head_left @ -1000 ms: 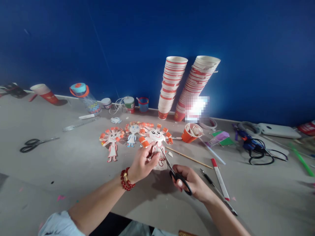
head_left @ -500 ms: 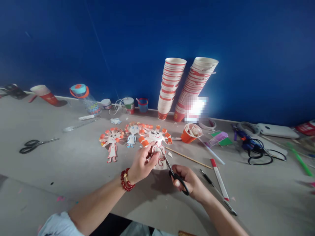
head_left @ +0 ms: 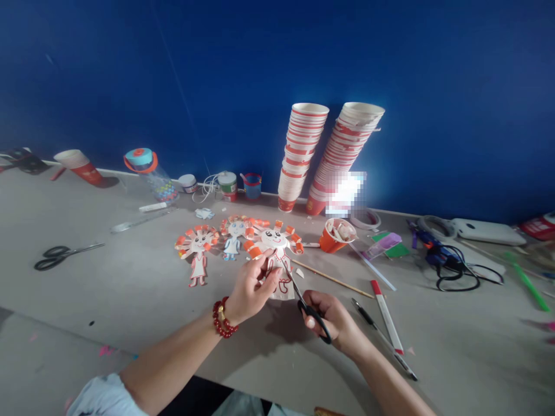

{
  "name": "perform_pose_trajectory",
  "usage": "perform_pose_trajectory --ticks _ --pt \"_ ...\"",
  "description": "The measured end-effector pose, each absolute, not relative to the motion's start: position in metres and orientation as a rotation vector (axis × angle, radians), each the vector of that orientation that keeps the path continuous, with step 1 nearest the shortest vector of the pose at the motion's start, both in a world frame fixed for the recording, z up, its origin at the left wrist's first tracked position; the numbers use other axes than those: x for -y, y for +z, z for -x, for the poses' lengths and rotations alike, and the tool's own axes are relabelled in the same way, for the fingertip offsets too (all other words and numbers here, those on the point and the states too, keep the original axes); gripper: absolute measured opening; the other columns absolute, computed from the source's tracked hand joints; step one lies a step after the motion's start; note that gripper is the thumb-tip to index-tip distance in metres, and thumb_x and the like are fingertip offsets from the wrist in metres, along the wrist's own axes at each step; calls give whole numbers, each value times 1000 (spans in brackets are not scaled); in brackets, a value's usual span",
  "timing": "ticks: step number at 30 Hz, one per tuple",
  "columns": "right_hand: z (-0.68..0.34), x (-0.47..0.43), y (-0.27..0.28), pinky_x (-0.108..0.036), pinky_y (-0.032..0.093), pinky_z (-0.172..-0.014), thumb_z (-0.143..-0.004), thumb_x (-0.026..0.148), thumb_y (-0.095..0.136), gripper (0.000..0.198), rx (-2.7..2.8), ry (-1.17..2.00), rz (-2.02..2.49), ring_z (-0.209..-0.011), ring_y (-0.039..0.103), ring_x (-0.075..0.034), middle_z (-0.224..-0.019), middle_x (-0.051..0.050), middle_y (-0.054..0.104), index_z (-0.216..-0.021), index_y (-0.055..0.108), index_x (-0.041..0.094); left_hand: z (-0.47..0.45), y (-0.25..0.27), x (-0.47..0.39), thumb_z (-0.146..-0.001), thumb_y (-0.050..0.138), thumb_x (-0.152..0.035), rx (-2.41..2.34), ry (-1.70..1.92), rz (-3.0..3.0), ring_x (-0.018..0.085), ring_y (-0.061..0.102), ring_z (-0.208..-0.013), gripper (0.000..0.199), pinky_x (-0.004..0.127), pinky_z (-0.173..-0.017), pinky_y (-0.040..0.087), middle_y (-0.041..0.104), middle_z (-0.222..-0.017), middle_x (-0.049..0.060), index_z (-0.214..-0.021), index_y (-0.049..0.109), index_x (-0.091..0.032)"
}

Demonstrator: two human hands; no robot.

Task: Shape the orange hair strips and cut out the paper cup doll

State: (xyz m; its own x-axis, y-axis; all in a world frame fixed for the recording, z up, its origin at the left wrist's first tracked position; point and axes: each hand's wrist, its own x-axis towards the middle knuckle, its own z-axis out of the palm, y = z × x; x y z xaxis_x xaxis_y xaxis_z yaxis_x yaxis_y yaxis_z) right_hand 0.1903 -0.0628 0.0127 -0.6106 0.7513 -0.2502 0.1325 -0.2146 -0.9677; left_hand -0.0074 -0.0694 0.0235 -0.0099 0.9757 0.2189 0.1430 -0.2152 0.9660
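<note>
Between the fingers and thumb of my left hand (head_left: 254,286) is a paper doll (head_left: 277,245) with a drawn face, a red-outlined dress and curled orange-and-white strips around its head. My right hand (head_left: 327,318) grips the black handles of a pair of scissors (head_left: 314,319). Their blades reach up to the doll's body, at its right side. Just left of the held doll lie two similar cut-outs: a red-outlined paper doll (head_left: 198,260) and a blue-outlined paper doll (head_left: 234,240).
Two tall paper cup stacks (head_left: 303,156) lean by the blue wall. An orange cup of scraps (head_left: 333,240) stands beyond my hands. Right lie a stick (head_left: 333,278), a red-capped marker (head_left: 387,315) and a pen (head_left: 384,338); left, more scissors (head_left: 65,254) and a lidded bottle (head_left: 150,173).
Hardly anything differs. My left hand keeps its hold on the doll, and the scissors in my right hand stay at the doll's body with only a very slight shift.
</note>
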Motion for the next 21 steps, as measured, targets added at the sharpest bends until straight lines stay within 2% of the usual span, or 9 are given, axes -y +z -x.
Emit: perform_pose_trajectory --ticks 10,14,21 --pt "-184 66 18 -21 23 -44 -60 73 64 58 1624 1874 1013 -44 35 -8 -48 4 46 -64 41 20 6 20 71 -87 53 -30 -1233 1365 -1458 7 45 -48 38 16 -42 38 51 -59 -3 -121 49 -13" --pt "-185 66 20 -21 22 -43 -59 73 64 58 1614 1878 1008 -44 33 -8 -48 6 42 -63 40 20 5 21 72 -87 53 -30 -1236 1371 -1455 7 47 -48 39 16 -42 39 54 -61 -1 -121 48 -13" --pt "-188 64 18 -21 20 -43 -58 73 65 59 1638 1838 1024 -44 30 -7 -48 6 40 -61 40 20 4 23 72 -88 53 -29 -1185 1355 -1422 6 43 -47 37 15 -43 37 49 -59 -4 -121 48 -14"
